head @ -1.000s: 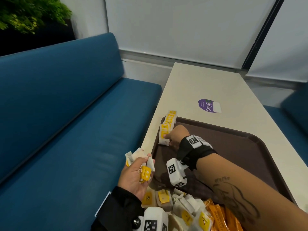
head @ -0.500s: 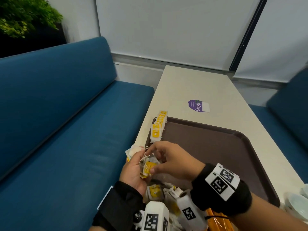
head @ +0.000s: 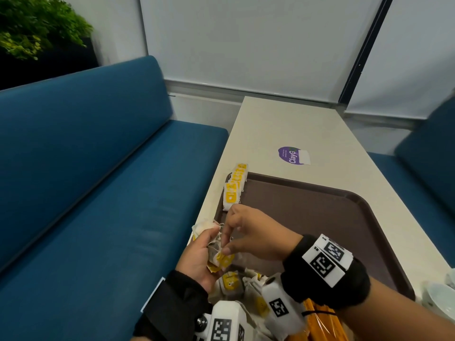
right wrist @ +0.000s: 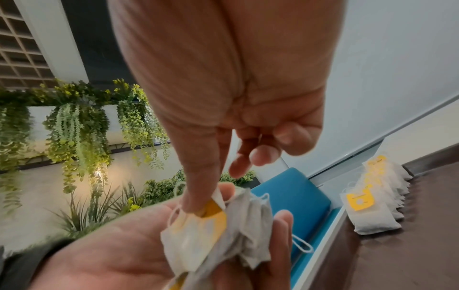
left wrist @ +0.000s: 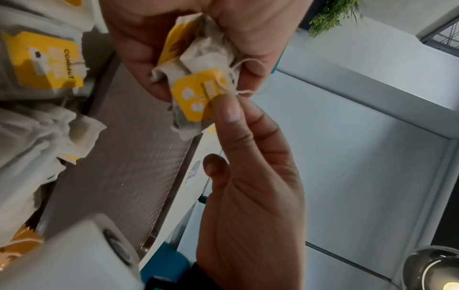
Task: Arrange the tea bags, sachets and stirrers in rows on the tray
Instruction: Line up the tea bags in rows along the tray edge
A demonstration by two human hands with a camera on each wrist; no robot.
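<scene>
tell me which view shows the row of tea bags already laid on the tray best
The head view: the whole row of tea bags runs along the brown tray's far left edge, overlapping. The right wrist view shows the same row from low and side-on, at the frame's edge. The left wrist view does not clearly show it.

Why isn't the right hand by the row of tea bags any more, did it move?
Yes. The right hand pulled back from the row of tea bags toward the person, and now pinches a tea bag in the left hand.

head: high, looking down-forward | wrists: close, facing fingers | shared: tea bags point(head: 218, 252), tray point(head: 320, 212)
</scene>
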